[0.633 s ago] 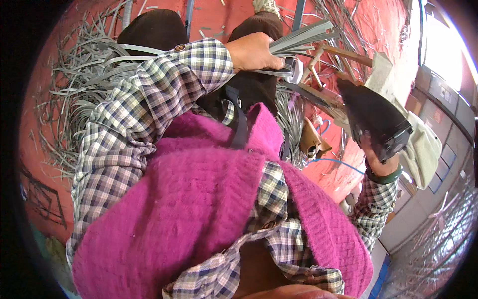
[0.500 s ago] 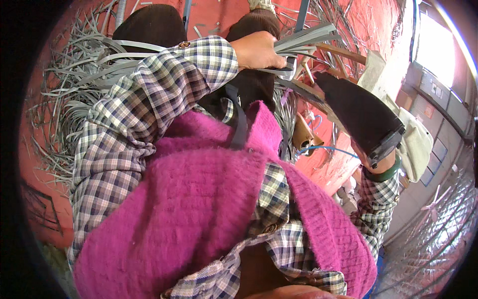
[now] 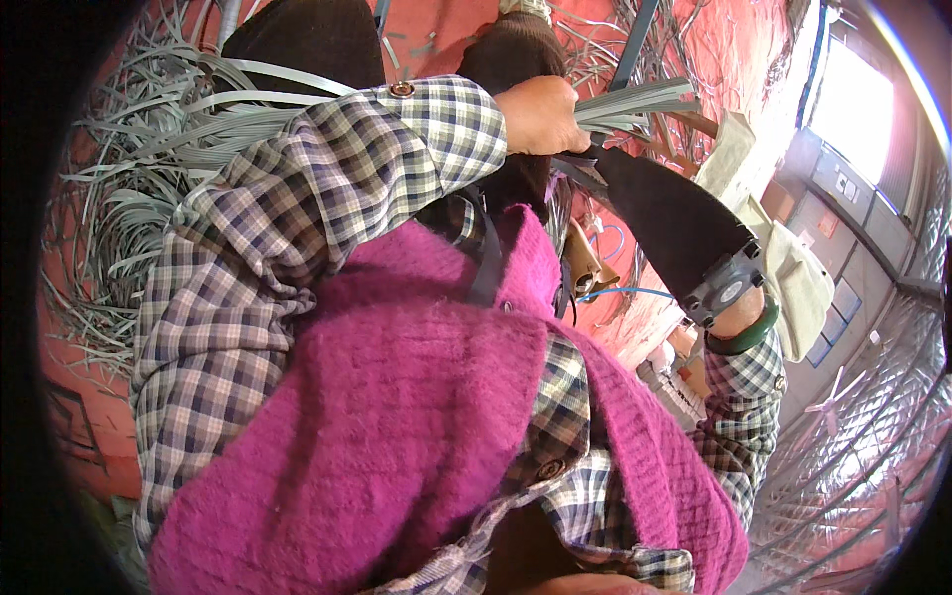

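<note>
My left hand (image 3: 543, 115) is closed around a bundle of flat grey strips (image 3: 645, 99), whose ends stick out to the right of the fist. More strips run from the left forearm's far side toward a heap. On the right, my right hand (image 3: 740, 315) holds a broad dark blade (image 3: 662, 203) by its near end, with the fingers mostly hidden behind a grey fitting (image 3: 726, 288). The blade slants up and left, its far end right beside my left fist at the strips. Whether it touches them I cannot tell.
A tangled heap of grey strips (image 3: 149, 213) covers the red floor (image 3: 94, 362) at left. Thin wires (image 3: 674, 45) lie at the far right. Wooden pieces, a pale cloth (image 3: 793, 288) and a blue cord (image 3: 635, 291) are near the blade. My dark-trousered legs extend ahead.
The blade has swung left and its far end has come up to my left fist. My left hand, still gripping the strips, has shifted slightly right.
</note>
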The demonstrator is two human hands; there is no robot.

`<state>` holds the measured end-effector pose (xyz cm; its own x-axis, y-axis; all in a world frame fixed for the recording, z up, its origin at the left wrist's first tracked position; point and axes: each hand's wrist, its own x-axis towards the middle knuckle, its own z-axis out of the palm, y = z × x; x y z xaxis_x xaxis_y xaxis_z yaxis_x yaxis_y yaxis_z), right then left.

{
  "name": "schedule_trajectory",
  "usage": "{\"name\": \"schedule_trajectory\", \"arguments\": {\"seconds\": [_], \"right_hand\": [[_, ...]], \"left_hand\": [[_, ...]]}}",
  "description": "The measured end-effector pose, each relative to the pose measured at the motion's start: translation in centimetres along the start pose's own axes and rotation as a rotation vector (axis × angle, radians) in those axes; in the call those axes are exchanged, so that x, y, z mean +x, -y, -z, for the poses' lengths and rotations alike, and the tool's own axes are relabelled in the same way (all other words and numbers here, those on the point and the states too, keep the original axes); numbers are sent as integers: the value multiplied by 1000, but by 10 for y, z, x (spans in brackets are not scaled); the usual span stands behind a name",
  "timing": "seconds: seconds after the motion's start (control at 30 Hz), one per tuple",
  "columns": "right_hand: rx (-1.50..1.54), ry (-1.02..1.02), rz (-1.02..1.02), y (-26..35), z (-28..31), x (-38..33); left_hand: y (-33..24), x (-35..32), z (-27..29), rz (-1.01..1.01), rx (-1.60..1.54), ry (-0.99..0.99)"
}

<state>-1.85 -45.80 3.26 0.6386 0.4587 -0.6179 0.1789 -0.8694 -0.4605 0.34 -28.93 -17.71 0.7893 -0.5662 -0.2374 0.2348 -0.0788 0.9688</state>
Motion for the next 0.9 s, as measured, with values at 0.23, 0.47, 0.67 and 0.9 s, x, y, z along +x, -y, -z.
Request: {"name": "schedule_trajectory", "arguments": {"seconds": [0.23,0.47,0.67,0.9], "right_hand": [[-10,-58,2,-12,-6,-6],[21,-1,3,7,4,4],[-126,61,-11,27,12,13],[-682,20,233,14,16,-19]], "left_hand": [[-5,-3,-1,-2,65,-8],[-2,-3,-4,-28,71,-44],[0,-1,0,-55,80,-22],[1,-10,28,132,-582,76]]}}
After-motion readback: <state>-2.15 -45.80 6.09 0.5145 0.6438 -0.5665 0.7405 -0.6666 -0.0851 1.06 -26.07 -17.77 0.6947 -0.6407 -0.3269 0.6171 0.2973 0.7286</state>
